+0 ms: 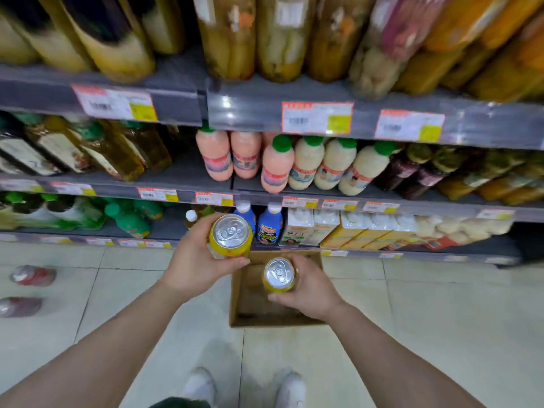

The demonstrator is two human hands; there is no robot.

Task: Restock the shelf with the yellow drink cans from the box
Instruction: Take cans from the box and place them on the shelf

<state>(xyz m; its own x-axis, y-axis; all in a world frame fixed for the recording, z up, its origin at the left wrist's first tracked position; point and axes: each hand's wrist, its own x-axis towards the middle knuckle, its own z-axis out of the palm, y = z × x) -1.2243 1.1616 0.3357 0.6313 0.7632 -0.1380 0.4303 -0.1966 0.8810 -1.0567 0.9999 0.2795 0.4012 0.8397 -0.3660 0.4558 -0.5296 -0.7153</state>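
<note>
My left hand [195, 260] grips a yellow drink can [231, 235] with a silver top, held upright in front of the lowest shelf [164, 228]. My right hand [309, 290] holds a second yellow can [279, 275] upright above the open cardboard box [244, 290] on the floor. As far as it shows, the box's inside looks bare, though my right hand hides part of it. The left can is higher and nearer the shelf than the right one.
Grey shelves hold blue bottles [269, 223] and cartons [300, 228] on the bottom row, pink and cream bottles [276, 164] above, and oil bottles at the left. Two red cans [32, 275] lie on the tiled floor at the left. My white shoes [244, 387] stand behind the box.
</note>
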